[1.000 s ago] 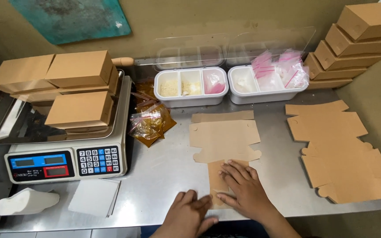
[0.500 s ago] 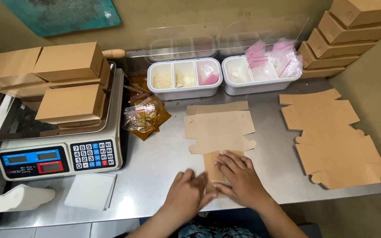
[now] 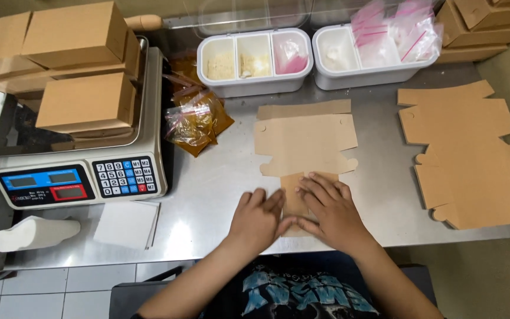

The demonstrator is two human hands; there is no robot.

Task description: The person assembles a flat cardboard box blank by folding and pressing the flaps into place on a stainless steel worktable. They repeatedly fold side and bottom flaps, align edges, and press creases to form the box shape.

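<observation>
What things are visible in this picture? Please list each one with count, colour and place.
flat cardboard blank: one, brown, table centre, near flap under both hands
stack of flat blanks: count unclear, brown, table right
folded boxes: several, brown, on and behind the scale at left
more folded boxes: several, brown, back right corner
scale: one, white with blue keypad, left
divided tubs: two, white, back centre
sauce packets: a few, orange-brown, beside the scale
clear bags: several, pink-edged, in the right tub
paper sheet: one, white, front left
table: one, steel
left hand: pressing the flap
right hand: pressing the flap
</observation>
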